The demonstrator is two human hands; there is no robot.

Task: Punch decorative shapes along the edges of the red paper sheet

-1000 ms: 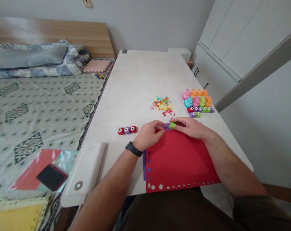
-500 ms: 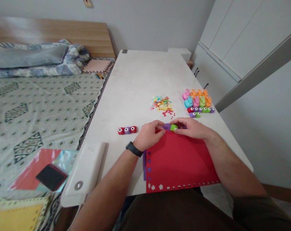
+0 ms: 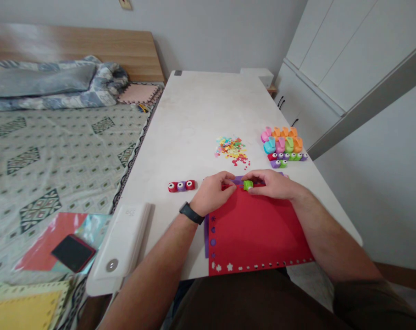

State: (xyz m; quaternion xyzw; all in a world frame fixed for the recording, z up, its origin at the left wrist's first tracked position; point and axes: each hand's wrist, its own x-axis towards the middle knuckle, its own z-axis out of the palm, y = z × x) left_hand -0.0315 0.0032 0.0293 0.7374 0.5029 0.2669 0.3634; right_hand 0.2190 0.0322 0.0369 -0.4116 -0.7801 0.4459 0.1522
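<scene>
A red sheet of paper (image 3: 259, 229) lies at the table's front edge, with shaped holes along its left and near edges. Under it a purple sheet (image 3: 207, 236) shows at the left side and far edge. My right hand (image 3: 268, 183) grips a small green craft punch (image 3: 248, 185) between thumb and fingers at the red sheet's far edge. Left of the punch, my left hand (image 3: 217, 190) pinches that same edge between thumb and fingers. Whether the punch's slot is around the paper is hidden.
Beyond the hands lies a heap of colourful paper cutouts (image 3: 231, 149). Several craft punches (image 3: 283, 144) stand in rows at the right, and three more punches (image 3: 181, 185) at the left. A white device (image 3: 125, 240) sits at the table's left corner; a dark phone-like object (image 3: 73, 252) rests on the bed.
The green punch has tilted and shifted slightly toward me and left in my right hand. My left hand stays on the paper edge.
</scene>
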